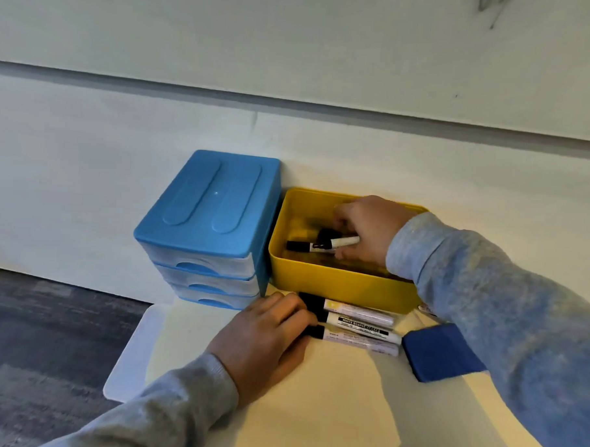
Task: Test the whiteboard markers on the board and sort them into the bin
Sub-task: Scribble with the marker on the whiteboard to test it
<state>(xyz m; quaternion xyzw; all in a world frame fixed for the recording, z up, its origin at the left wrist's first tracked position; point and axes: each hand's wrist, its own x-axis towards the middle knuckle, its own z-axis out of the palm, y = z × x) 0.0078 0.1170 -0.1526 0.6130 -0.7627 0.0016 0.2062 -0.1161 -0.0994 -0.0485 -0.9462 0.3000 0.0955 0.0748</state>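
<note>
The right hand [368, 226] was inside the yellow bin [335, 286], fingers pinching a marker [345, 240]; it should be laid flat beside the one already there. Three markers [360, 324] waited in front of the bin (left hand [265, 337] loosely touching their caps).

Pale table [312, 410], blue drawers [215, 233], yellow bin [335, 281], three markers [360, 326], probably eraser [443, 353]
</note>
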